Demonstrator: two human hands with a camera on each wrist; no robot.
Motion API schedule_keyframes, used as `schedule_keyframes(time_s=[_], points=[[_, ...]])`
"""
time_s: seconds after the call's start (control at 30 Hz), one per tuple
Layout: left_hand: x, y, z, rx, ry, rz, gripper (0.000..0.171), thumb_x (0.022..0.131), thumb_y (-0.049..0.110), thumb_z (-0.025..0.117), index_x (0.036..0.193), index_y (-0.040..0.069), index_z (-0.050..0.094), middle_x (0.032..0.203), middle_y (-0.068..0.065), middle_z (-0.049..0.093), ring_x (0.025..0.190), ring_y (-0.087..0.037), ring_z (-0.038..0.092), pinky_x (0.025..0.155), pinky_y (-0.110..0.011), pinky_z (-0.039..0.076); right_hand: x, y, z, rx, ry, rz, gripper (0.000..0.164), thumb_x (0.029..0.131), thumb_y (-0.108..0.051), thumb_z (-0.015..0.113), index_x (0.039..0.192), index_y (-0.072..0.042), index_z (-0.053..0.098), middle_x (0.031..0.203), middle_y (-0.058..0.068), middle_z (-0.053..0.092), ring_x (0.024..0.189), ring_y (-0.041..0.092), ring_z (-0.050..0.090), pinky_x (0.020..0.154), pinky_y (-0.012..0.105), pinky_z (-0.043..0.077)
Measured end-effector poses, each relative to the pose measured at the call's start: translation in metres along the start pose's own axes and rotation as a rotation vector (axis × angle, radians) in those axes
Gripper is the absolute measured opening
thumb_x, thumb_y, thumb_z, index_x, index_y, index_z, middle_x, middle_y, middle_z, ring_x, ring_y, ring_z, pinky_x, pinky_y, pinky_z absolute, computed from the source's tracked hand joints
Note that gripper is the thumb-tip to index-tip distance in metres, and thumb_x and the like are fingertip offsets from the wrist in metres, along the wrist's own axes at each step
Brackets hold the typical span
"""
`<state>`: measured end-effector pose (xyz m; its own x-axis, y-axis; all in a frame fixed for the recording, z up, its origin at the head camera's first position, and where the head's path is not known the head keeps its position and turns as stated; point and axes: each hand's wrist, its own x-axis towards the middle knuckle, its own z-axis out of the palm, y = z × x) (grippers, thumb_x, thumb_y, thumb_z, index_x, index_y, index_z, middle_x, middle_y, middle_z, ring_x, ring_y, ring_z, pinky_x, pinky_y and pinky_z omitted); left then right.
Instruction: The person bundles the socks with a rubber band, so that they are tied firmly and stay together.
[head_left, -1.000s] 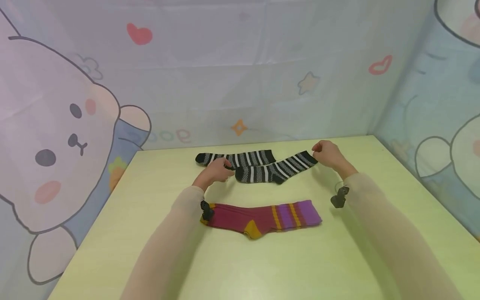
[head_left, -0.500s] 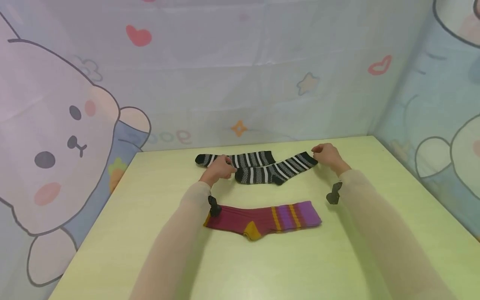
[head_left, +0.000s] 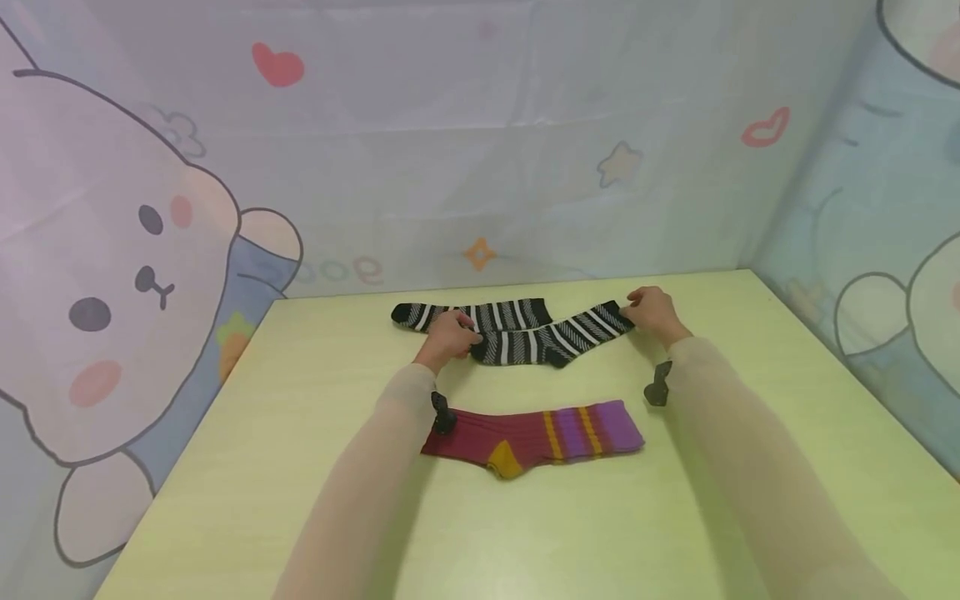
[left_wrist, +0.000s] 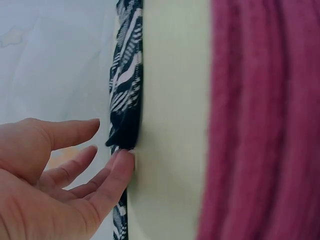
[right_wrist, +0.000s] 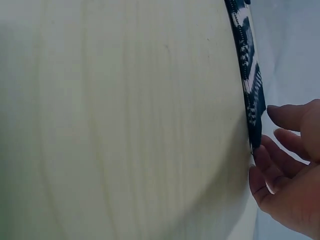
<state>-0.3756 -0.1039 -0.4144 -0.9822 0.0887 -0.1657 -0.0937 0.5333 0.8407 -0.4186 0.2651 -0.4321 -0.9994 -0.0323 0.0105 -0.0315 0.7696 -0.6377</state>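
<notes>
Striped sock (head_left: 553, 342), fingers (left_wrist: 115, 178) at both ends

A draped nook, room type unclear: cartoon-printed cloth (head_left: 525, 183) fills the upper frame behind a pale surface (head_left: 525, 533).

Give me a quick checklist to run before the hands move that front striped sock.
1. Left hand at the toe of the front striped sock: ok, fingertips reach it.
2. Left hand pinching the toe: not ok, the thumb stands apart from it in the left wrist view.
3. Right hand at the cuff: ok.
4. Right hand gripping firmly: cannot tell.
5. Front striped sock lined up with the rear striped sock: not ok, its cuff end slants away from the person.
6. Maroon sock apart from the striped ones: ok.
</notes>
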Motion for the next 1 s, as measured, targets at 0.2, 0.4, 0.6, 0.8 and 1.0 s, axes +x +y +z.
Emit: schedule_keyframes(time_s=[0.2,0.4,0.6,0.8,1.0], points=[[0.0018,0.0008,0.0042,0.019,0.040,-0.011,0.036,0.092,0.001,0.069,0.126,-0.003,0.058,0.114,-0.019,0.061,0.073,-0.022,0.062,0.078,-0.038,0.056,0.0027,-0.0001,0.0049,0.037,-0.002,0.017,0.048,0.100,-0.014,0.056,0.136,0.017,0.047,0.131,0.035,0.054,0.120,0.048,0.053,0.101,0.052,0.045],[0.0002,0.0029,0.0056,0.010,0.018,0.001,0.039,0.091,-0.003,0.067,0.129,-0.002,0.058,0.121,-0.020,0.056,0.070,-0.020,0.057,0.078,-0.038,0.056,0.0024,0.0031,0.0062,0.079,0.002,0.052,0.047,0.099,-0.013,0.057,0.136,0.015,0.048,0.136,0.034,0.050,0.126,0.049,0.047,0.103,0.053,0.043],[-0.0015,0.0051,0.0068,-0.009,0.022,-0.006,0.036,0.092,-0.004,0.064,0.128,-0.001,0.059,0.118,-0.019,0.056,0.068,-0.019,0.055,0.077,-0.040,0.056,0.0025,0.0027,0.0051,0.148,-0.003,0.046,0.047,0.099,-0.013,0.058,0.138,0.012,0.048,0.133,0.033,0.052,0.123,0.046,0.050,0.100,0.050,0.045],[0.0002,0.0069,0.0076,-0.048,0.033,0.012,0.035,0.095,-0.003,0.059,0.130,0.001,0.059,0.129,-0.019,0.055,0.064,-0.016,0.050,0.078,-0.043,0.056,0.0021,0.0004,0.0006,0.282,-0.020,0.019,0.046,0.100,-0.007,0.056,0.143,0.005,0.046,0.135,0.033,0.050,0.120,0.042,0.051,0.075,0.035,0.050],[-0.0016,0.0048,0.0094,-0.091,0.029,0.025,0.034,0.096,-0.005,0.053,0.127,0.004,0.064,0.141,-0.019,0.052,0.070,-0.022,0.056,0.076,-0.041,0.053,0.0025,0.0056,-0.0020,0.418,-0.059,0.054,0.041,0.100,0.001,0.052,0.141,0.003,0.052,0.147,0.029,0.042,0.108,0.025,0.055,0.065,0.022,0.043]])
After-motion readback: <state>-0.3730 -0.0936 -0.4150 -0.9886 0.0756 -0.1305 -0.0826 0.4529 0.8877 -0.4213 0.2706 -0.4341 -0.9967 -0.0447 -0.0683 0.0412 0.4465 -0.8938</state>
